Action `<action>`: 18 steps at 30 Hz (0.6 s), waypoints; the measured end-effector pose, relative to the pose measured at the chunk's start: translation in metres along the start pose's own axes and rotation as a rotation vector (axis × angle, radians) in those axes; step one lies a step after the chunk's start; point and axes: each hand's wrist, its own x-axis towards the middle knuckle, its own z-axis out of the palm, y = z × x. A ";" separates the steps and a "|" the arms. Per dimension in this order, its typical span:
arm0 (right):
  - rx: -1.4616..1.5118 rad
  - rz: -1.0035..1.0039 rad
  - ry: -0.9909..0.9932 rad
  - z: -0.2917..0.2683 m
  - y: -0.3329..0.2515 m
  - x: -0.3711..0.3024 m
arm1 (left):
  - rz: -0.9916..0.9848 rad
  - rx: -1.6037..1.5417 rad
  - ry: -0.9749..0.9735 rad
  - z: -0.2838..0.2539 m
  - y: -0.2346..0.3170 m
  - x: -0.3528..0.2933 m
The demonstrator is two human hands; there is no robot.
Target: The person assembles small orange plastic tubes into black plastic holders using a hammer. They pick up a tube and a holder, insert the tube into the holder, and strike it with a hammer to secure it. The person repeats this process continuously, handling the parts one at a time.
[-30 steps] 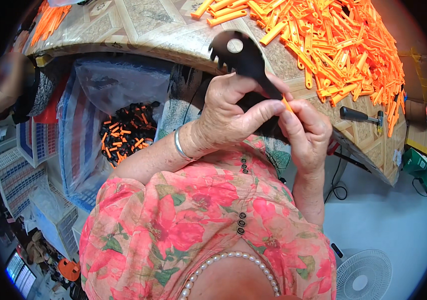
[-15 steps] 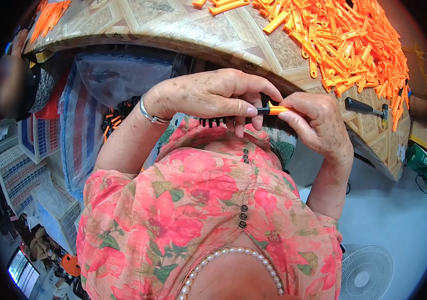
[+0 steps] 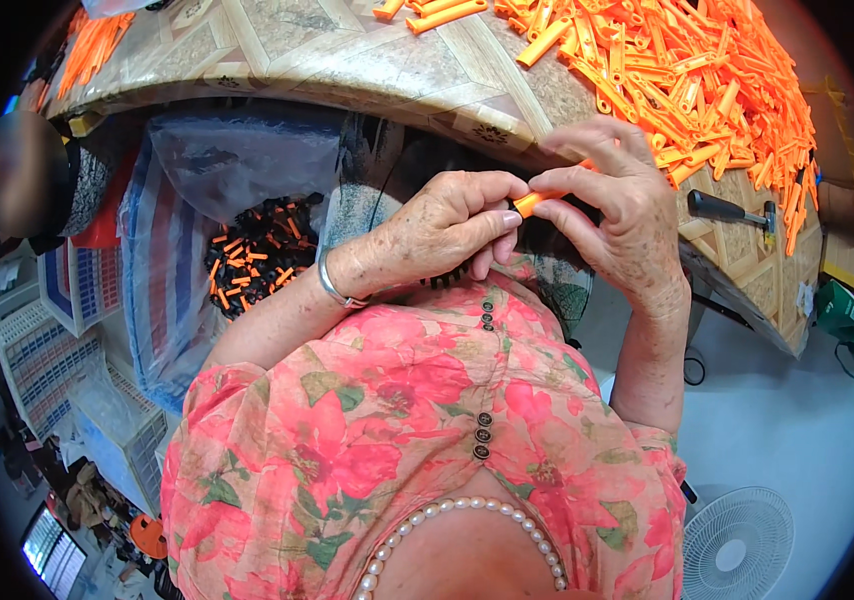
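My left hand point(image 3: 447, 222) is closed round a black toothed piece point(image 3: 444, 276), like a comb or brush head. Only some teeth show below the fingers. My right hand point(image 3: 612, 205) pinches an orange plastic handle point(image 3: 531, 203) between thumb and fingers, its end touching the left fingertips. The joint between handle and black piece is covered by my fingers. Both hands are in front of my body, just short of the table edge.
A large heap of orange handles point(image 3: 687, 80) covers the right of the table point(image 3: 367, 70). A black-handled hammer point(image 3: 732, 211) lies beside it. At left, a striped bag point(image 3: 162, 330) holds black pieces with orange handles point(image 3: 257, 255). A white fan point(image 3: 737, 545) stands lower right.
My left hand has moved down and slightly left. My right hand has risen a little and shifted left, its fingers now extended further over the handle. Less black shows between the hands.
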 end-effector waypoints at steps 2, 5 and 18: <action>-0.081 -0.075 0.064 -0.006 -0.001 0.004 | 0.016 -0.029 0.013 0.001 0.001 0.003; -0.092 -0.053 0.060 0.000 0.009 0.007 | 0.015 -0.042 0.080 0.003 0.002 0.010; -0.543 0.554 0.522 -0.033 0.054 -0.053 | -0.075 -0.088 0.241 0.009 0.006 0.029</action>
